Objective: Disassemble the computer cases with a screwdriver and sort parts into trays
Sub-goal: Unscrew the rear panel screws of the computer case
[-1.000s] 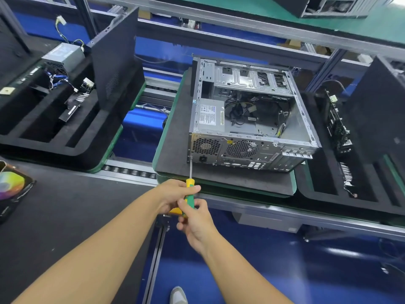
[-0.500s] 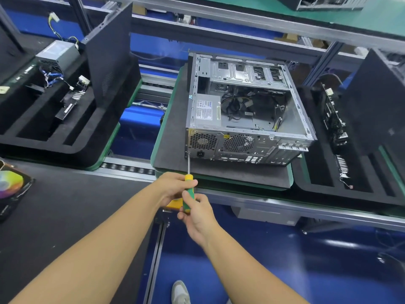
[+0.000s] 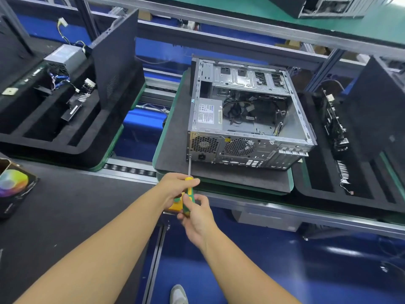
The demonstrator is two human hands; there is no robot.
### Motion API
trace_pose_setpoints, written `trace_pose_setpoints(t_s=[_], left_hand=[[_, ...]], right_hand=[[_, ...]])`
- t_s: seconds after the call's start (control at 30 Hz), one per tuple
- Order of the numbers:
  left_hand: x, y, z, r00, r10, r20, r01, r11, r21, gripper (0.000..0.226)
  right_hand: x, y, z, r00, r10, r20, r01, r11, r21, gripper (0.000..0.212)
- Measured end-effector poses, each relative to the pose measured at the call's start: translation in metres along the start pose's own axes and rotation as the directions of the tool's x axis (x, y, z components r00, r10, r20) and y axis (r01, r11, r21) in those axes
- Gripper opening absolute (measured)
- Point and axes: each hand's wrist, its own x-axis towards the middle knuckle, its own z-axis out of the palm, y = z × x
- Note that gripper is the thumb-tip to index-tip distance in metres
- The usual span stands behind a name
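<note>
- At the left edge of the dark bench lies a box with a colour wheel point(image 3: 13, 185). It has no part in the job.
- The left tray point(image 3: 54, 148) sits at the left end of the conveyor. A removed power supply point(image 3: 65, 58) rests in its far compartment with loose cables beside it, and a dark side panel point(image 3: 116, 55) stands along its right edge. Some sorting therefore looks done.
- The left hand point(image 3: 177, 185) is at the near edge of the mat, its fingers curled round the top of the screwdriver handle, just below the shaft.
- The screwdriver point(image 3: 189, 189) points away from the person. Its tip sits at the near-left corner of the case's rear panel, just beside the power socket, apparently on a screw.
- The right hand point(image 3: 195, 213) grasps the lower end of the handle between thumb and fingers, ready to turn it.
- The computer case point(image 3: 247, 115) lies on its side in the middle of the grey mat point(image 3: 173, 137), open side up with its cover off. Its own power unit point(image 3: 208, 113), tangled cables and drive cage are inside, so most of the stripping seems left to do.
- The right tray point(image 3: 324, 194) holds a circuit board point(image 3: 335, 123) upright in a slot, and another panel point(image 3: 377, 106) stands at its right edge.
</note>
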Motion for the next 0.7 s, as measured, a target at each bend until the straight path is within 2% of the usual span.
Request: trace_pose_setpoints(t_s=[0.13,0.2,0.27,0.37,0.43,0.53,0.6,0.7], left_hand=[[0.001,-0.001,-0.005,0.999,0.019,-0.038,-0.022,0.996,-0.084,0.035],[0.000,-0.002,-0.010,0.999,0.037,0.012,-0.035,0.991,-0.131,0.034],[0.000,-0.003,-0.014,0.996,0.043,0.084,-0.029,0.987,-0.157,0.031],[-0.002,0.001,-0.013,0.992,-0.009,0.128,0.020,0.997,-0.080,0.027],[-0.005,0.002,-0.008,0.991,-0.038,0.125,0.037,0.999,0.007,0.033],[-0.004,0.000,0.000,1.000,0.022,0.009,-0.022,1.000,0.007,0.038],[-0.002,-0.002,0.000,0.998,0.043,-0.055,-0.046,0.997,-0.057,0.044],[-0.002,-0.003,-0.003,1.000,0.025,-0.009,-0.027,0.971,-0.238,0.043]], right_hand=[[-0.001,-0.007,0.007,0.998,0.044,0.055,-0.047,0.997,0.061,0.040],[-0.001,-0.012,0.004,0.985,0.124,0.118,-0.133,0.988,0.074,0.042],[0.001,-0.013,0.000,0.981,0.146,0.125,-0.153,0.987,0.053,0.039],[0.002,-0.010,0.000,0.994,0.092,0.064,-0.091,0.996,-0.019,0.030],[0.003,-0.006,-0.001,0.999,0.042,0.020,-0.041,0.997,-0.066,0.027],[0.003,-0.004,0.001,1.000,-0.001,-0.015,0.000,0.997,-0.072,0.034],[0.005,-0.006,0.002,1.000,-0.009,-0.014,0.009,0.999,-0.033,0.036],[0.005,-0.011,-0.003,0.995,0.087,0.039,-0.089,0.995,0.054,0.028]])
